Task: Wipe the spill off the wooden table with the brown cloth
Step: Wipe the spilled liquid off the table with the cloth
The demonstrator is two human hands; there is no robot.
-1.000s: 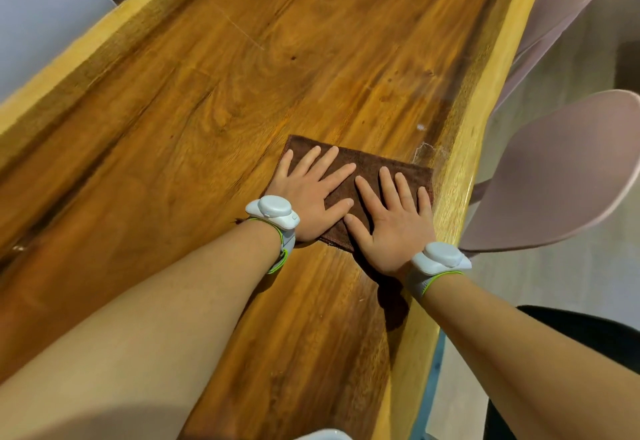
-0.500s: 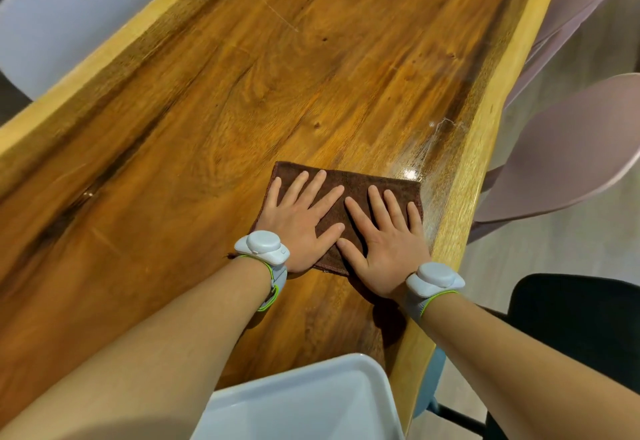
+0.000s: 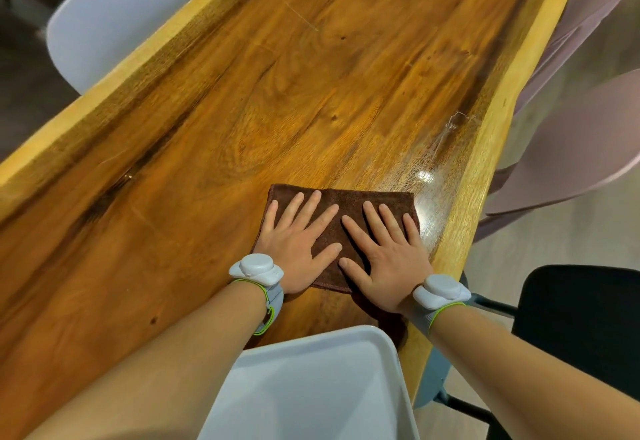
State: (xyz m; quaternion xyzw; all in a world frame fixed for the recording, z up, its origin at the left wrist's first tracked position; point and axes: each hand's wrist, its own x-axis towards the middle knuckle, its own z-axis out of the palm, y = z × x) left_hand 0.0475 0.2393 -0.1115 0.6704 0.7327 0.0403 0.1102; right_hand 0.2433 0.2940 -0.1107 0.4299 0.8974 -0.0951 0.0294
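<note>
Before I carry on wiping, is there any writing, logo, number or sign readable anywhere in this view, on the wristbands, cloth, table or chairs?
None can be read.
Left wristband: plain white housing, no marking visible.
Right wristband: plain as well.
Brown cloth: no tag or label showing.
Wooden table: only grain, scratches and a wet streak.
Chairs: no print in sight.

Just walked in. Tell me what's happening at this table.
A person is wiping the wooden table with a brown cloth. The left hand and right hand both press flat on the cloth with fingers spread, near the table's right edge. A wet, shiny streak lies just beyond the cloth, not yet covered by it.
</note>
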